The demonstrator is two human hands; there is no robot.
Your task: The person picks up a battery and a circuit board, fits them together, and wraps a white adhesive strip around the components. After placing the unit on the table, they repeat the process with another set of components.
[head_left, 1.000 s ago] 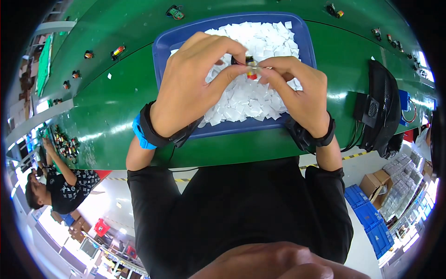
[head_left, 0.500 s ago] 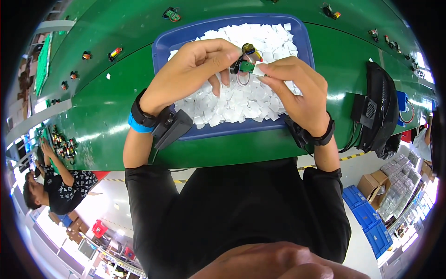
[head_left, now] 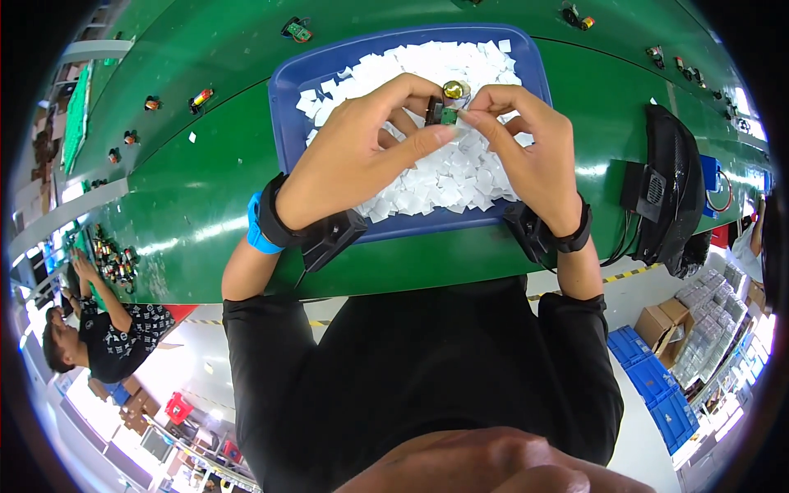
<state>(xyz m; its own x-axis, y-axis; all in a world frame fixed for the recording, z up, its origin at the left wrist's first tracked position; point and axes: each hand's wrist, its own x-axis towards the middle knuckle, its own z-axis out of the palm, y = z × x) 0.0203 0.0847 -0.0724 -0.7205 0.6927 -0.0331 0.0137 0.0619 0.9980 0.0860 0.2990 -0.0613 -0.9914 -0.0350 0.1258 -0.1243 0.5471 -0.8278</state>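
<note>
Over the tub, my left hand grips a small circuit board assembly. It has a green board, a black part on its left and a shiny gold round piece at the top. The thumb lies along the board's lower edge. My right hand pinches at the board's right edge with thumb and forefinger; whether a white square is between those fingertips is hidden. Beneath both hands is a blue tub filled with loose white squares.
Similar assemblies lie scattered over the green table. A black bag and a black box with a grille stand at the right. On the left, another person reaches toward a pile of assemblies.
The assembly has turned, bringing the gold piece to the top, and sits slightly right. My left hand moved right with it. The white square seen in my right fingertips no longer shows clearly.
</note>
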